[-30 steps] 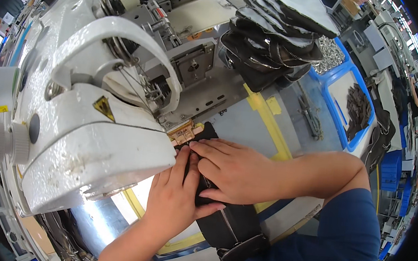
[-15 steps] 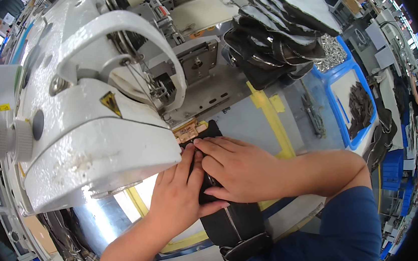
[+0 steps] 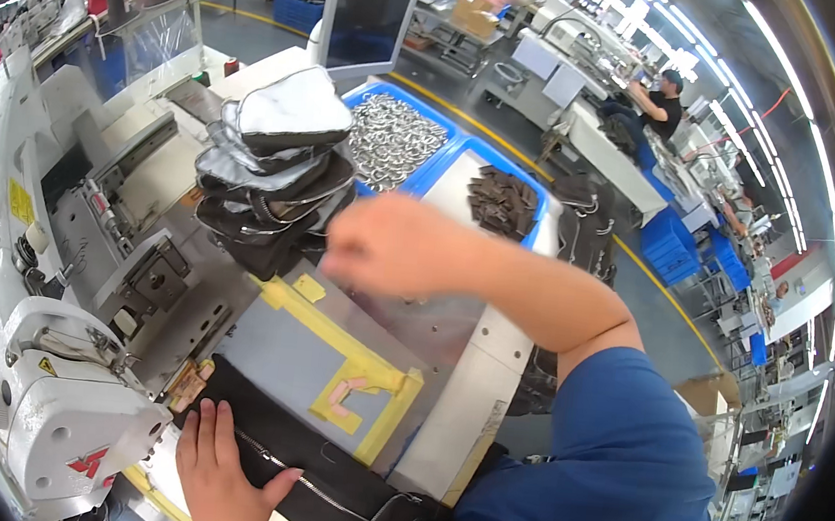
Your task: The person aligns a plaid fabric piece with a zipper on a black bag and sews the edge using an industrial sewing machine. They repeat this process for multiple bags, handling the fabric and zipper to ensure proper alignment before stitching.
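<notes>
My left hand (image 3: 222, 468) lies flat with fingers stretched out on a black fabric piece with a metal zipper (image 3: 315, 487), beside the head of a white sewing machine (image 3: 85, 419). Over the table hangs my right hand (image 3: 394, 248), smeared by motion. Its fingers look curled, but I cannot make out whether they hold anything. Just left of it stands a stack of black zippered pouches with pale lining (image 3: 281, 167). The black piece's far end lies by a small copper-coloured block (image 3: 189, 384) at the machine.
Beyond the right hand are a blue bin of metal rings (image 3: 394, 138) and a blue tray of dark fabric tabs (image 3: 503, 204). Yellow tape (image 3: 393, 409) marks the table plate. A monitor (image 3: 371, 15) stands behind. A seated person (image 3: 664, 103) works at the far right.
My right hand has left the black piece and moved up beside the stack. My left hand stays on the piece. The view has swung up and to the right.
</notes>
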Available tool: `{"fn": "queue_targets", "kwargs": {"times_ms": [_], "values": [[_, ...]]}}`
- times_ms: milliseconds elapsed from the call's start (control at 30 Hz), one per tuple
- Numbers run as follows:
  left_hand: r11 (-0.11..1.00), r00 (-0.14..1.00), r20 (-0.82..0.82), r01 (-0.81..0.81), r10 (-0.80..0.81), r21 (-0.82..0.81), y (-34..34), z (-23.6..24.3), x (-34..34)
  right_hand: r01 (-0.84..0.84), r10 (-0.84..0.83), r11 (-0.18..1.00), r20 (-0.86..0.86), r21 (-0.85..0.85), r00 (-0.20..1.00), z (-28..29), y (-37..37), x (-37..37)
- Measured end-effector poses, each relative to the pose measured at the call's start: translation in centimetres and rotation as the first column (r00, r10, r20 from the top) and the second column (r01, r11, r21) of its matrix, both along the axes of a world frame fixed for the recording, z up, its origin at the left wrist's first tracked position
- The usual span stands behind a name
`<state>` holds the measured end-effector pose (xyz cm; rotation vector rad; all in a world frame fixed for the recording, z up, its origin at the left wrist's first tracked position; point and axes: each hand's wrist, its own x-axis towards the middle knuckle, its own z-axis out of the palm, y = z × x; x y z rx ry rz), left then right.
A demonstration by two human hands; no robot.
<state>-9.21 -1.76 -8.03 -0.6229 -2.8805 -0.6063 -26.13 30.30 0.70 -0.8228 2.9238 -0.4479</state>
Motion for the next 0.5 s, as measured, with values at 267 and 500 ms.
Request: {"fn": "queue_targets", "kwargs": {"times_ms": [267,500], "values": [[1.0,1.0,-0.023,0.013,-0.013,-0.026,-0.1,0.3,0.2,0.543,-0.561,0.703,-0.111,0.46,0.821,-5.9,23.7,-7.7],[0.998,0.998,0.045,-0.047,0.049,-0.049,-0.7,-2.1,0.6,0.626,-0.621,0.766,-0.08,0.145,0.779,-9.1,28.4,-6.8]]}}
